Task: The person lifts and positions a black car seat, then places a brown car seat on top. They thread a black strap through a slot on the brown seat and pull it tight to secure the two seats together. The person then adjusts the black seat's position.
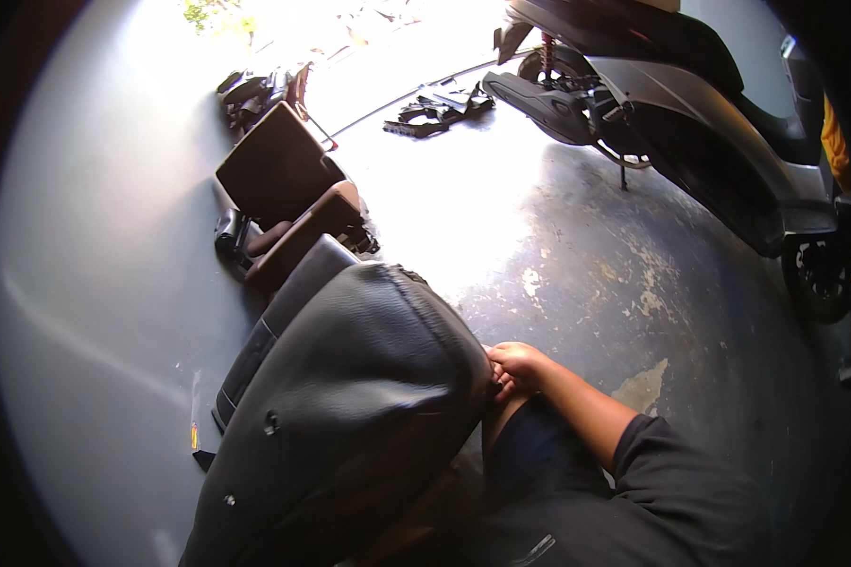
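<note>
Black seat back (378, 350), leather-like and creased, fills the lower middle of the head camera's view, tilted up in front of the person whose work I follow from afar. I can make out two small holes on its left part. At its right edge the right hand (515, 370) is clamped on the rim, fingers curled, above the person's dark-clothed thigh (544, 449). The left hand is out of my sight, so I cannot tell how it is set. Just behind the seat back, to the left, I see another black padded piece (298, 300); beyond that stands a brown seat (279, 161). Farther off, black parts (435, 111) lie on the worn grey floor (577, 236), and a grey-and-black scooter (690, 118) stands at upper right.
</note>
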{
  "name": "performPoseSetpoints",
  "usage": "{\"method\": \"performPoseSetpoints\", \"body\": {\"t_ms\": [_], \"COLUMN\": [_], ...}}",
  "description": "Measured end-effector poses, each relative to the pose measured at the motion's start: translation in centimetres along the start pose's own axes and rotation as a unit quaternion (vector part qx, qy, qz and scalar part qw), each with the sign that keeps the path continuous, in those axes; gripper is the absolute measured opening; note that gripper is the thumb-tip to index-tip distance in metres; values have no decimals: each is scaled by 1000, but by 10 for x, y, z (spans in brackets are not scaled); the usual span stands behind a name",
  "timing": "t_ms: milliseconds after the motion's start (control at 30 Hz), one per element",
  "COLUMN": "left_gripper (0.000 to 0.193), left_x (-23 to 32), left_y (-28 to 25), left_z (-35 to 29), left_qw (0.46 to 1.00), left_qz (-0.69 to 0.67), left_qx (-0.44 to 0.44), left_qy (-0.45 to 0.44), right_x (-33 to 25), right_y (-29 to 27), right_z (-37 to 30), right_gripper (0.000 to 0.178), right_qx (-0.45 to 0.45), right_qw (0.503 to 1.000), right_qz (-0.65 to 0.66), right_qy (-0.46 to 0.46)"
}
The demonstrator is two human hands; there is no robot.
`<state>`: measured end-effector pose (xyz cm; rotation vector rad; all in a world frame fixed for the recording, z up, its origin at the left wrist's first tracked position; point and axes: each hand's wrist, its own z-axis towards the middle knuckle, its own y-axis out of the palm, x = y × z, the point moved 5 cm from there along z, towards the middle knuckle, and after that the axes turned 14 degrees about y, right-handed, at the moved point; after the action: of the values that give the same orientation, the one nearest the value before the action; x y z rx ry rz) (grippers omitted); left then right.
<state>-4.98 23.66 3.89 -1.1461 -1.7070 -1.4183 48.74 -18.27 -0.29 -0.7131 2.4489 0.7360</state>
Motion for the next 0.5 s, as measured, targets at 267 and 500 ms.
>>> {"method": "performPoseSetpoints", "body": {"t_ms": [267,500], "left_gripper": [58,57], "left_x": [34,150], "left_y": [-23,-99], "left_z": [-2,-9], "left_qw": [997,940], "left_qz": [65,256], "left_qx": [15,15], "left_qy": [47,225], "right_x": [-11,-24], "right_y": [-9,-2], "right_z": [23,19], "right_gripper": [19,23], "right_qx": [120,141], "right_qw": [992,970], "right_qz": [38,20], "right_qy": [2,-199]}}
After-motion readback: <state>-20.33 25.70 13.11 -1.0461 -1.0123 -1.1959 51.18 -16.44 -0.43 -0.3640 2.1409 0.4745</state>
